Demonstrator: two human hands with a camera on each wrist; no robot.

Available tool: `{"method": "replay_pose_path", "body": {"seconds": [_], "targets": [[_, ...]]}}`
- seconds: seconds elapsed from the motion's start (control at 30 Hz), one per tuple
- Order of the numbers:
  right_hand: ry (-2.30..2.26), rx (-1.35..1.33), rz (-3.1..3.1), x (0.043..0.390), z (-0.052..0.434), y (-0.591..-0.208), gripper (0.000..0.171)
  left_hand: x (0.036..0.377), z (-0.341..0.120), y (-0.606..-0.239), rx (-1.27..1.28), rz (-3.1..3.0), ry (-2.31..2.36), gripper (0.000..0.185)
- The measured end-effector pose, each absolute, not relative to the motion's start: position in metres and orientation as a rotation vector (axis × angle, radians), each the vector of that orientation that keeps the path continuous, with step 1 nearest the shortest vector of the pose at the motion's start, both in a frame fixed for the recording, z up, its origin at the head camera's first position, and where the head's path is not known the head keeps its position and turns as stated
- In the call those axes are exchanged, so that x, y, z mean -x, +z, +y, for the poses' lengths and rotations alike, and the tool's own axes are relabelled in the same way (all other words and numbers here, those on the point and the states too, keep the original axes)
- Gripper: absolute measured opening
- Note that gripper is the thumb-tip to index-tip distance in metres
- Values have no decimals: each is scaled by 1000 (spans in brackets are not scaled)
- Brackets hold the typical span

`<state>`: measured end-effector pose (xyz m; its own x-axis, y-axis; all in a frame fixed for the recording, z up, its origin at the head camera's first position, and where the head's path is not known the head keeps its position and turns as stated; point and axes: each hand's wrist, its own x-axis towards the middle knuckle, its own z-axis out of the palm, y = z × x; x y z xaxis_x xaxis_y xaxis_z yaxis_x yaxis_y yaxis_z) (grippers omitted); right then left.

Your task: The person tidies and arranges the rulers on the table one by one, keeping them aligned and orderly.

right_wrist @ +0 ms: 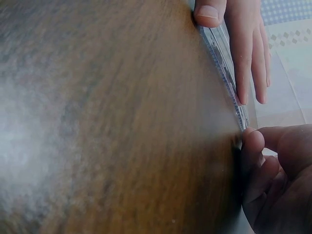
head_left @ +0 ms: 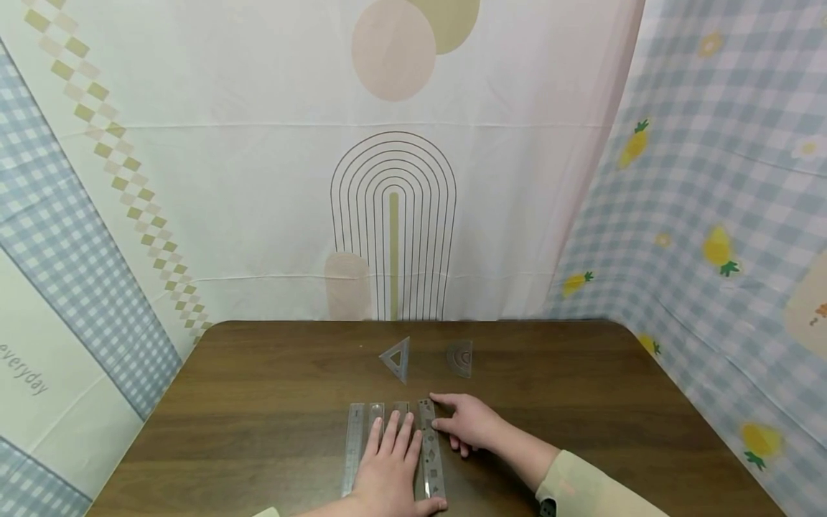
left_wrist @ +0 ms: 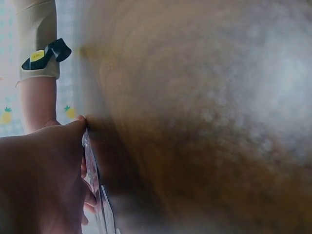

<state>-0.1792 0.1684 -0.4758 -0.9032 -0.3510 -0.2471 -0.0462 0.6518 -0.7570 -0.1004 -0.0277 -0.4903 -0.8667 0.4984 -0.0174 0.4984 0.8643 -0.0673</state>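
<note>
Rulers point(head_left: 394, 449): I see four clear strips side by side at the table's point(head_left: 258, 402) near edge, centre.
Left hand point(head_left: 388, 467): fingers straight, flat on the middle rulers, holding nothing.
Right hand point(head_left: 468, 424): forefinger and thumb touch the rightmost ruler point(head_left: 429, 449); I cannot tell if they pinch it.
Triangle point(head_left: 396, 357), protractor point(head_left: 460, 357): apart, farther back.
Open room: I see bare wood on both sides.

Makeshift recording booth, patterned sheets point(head_left: 258, 179), wooden table point(head_left: 581, 402)
</note>
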Motion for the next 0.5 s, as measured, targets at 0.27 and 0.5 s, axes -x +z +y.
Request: {"method": "replay_pose_path", "body": {"seconds": [0.27, 0.5], "targets": [[-1120, 322, 2508, 178, 168, -476, 59, 99, -28, -489, 805, -3028, 138, 108], [-1110, 329, 2513, 178, 168, -477, 59, 99, -28, -489, 800, -3018, 145, 107]]}}
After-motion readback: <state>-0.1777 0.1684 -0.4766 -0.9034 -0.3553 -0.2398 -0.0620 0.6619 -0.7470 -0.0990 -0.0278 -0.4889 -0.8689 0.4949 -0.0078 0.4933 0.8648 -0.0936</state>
